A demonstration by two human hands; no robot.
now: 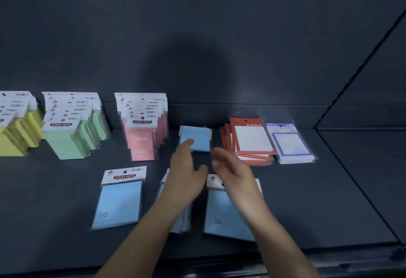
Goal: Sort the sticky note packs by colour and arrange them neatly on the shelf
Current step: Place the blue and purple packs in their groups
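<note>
Packs of blue notes (pixel 118 203) lie flat on the shelf (pixel 307 200) in front of the pink row (pixel 142 128), three of them loose, apparently waiting their turn. One blue pack (pixel 197 137) sits just right of the pink row, probably starting the blue group after the yellow row (pixel 15 132) and green row (pixel 72 130) to its left. The left hand (pixel 186 168) reaches it with straight fingers, tips touching its lower edge, seemingly squaring it. The right hand (pixel 232 172), blurred, hovers beside it, fingers loosely spread, holding nothing. Red-bordered packs (pixel 250 141) lie further right.
</note>
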